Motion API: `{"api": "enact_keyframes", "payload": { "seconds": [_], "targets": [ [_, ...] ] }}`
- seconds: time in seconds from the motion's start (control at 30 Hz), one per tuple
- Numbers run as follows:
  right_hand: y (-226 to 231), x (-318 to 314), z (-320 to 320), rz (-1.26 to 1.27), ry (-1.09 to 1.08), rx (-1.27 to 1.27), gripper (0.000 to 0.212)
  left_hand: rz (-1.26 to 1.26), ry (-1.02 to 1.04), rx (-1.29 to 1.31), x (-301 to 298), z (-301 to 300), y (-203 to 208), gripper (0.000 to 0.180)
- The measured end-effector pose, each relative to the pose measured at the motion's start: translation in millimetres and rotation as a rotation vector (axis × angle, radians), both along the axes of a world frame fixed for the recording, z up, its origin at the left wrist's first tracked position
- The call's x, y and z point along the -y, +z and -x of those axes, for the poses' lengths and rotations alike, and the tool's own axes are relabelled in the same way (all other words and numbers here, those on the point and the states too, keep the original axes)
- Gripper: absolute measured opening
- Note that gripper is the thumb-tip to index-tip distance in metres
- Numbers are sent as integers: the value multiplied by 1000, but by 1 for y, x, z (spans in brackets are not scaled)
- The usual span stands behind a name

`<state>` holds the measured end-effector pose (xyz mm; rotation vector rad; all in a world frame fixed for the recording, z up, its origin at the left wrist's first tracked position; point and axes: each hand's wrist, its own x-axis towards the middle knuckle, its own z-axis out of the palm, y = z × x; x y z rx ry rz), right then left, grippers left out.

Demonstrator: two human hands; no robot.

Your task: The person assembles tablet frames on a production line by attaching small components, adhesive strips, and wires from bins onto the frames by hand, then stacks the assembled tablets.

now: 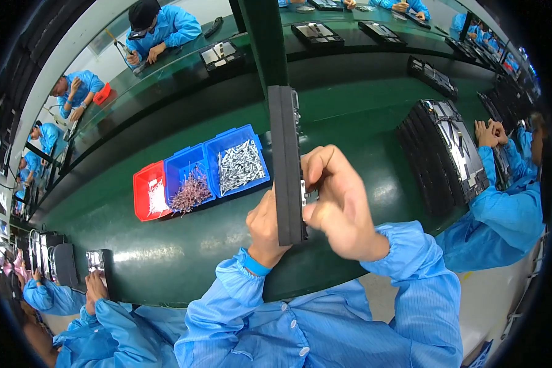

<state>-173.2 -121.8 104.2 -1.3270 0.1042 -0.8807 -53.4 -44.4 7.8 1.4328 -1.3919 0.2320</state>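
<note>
I hold a flat black rectangular panel (pixel 286 159) on edge in front of me, seen from its thin side. My left hand (pixel 265 228) grips its lower left side. My right hand (pixel 340 202) wraps around its right side, fingers curled against the panel's face. Both arms wear light blue sleeves. Behind the panel on the green table (pixel 184 245) stand three small bins: a blue bin (pixel 238 161) of silvery metal parts, a blue bin (pixel 189 179) of pinkish small parts, and a red bin (pixel 151 192) with white pieces.
A stack of black panels (pixel 441 153) stands at the right, where a co-worker's hands (pixel 489 132) rest. Another co-worker's hand (pixel 95 285) at the lower left holds a similar part. More workers in blue sit along the far side behind trays (pixel 317 34).
</note>
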Motion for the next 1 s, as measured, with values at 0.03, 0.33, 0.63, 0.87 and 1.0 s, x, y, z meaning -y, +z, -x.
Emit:
{"api": "enact_keyframes", "payload": {
  "seconds": [0.03,0.33,0.63,0.87,1.0],
  "targets": [
    [-1,-8,-1,-25,8,49,32,-39,-42,-71,2,-1,-3,36],
    [2,0,-3,44,-57,-86,46,94,-40,-142,11,-5,-10,34],
    [13,9,1,-71,-42,-107,28,38,-2,-7,2,-1,-1,44],
    [15,8,0,-72,-47,-184,29,11,53,145,2,-4,0,64],
    [-4,2,-3,-29,-80,-87,37,55,33,165,3,-3,3,70]
  ]
}}
